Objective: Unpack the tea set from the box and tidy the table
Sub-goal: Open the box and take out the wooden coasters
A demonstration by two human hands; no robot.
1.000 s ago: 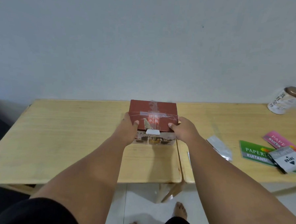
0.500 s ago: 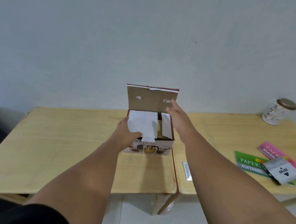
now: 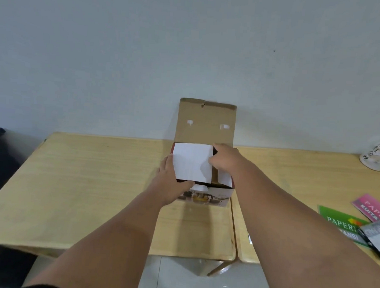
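Note:
The tea set box [image 3: 217, 194] stands on the left wooden table [image 3: 83, 182] with its brown lid [image 3: 206, 122] raised upright toward the wall. A white inner flap [image 3: 192, 162] covers most of the opening, so the contents are hidden. My left hand [image 3: 171, 182] grips the box's front left corner, thumb over the front rim. My right hand [image 3: 224, 160] reaches into the right side of the opening, its fingers curled on the white flap's right edge.
A second wooden table [image 3: 292, 182] abuts on the right. It carries a white jar [image 3: 376, 155] at the back, a green Paperline booklet [image 3: 343, 226], a pink booklet [image 3: 373, 207] and a grey packet [image 3: 378, 234]. Tiled floor shows below the front edges.
The lid went from closed to fully raised. My right hand left the lid and dropped into the opening at the white flap. My left hand stayed at the box's front left.

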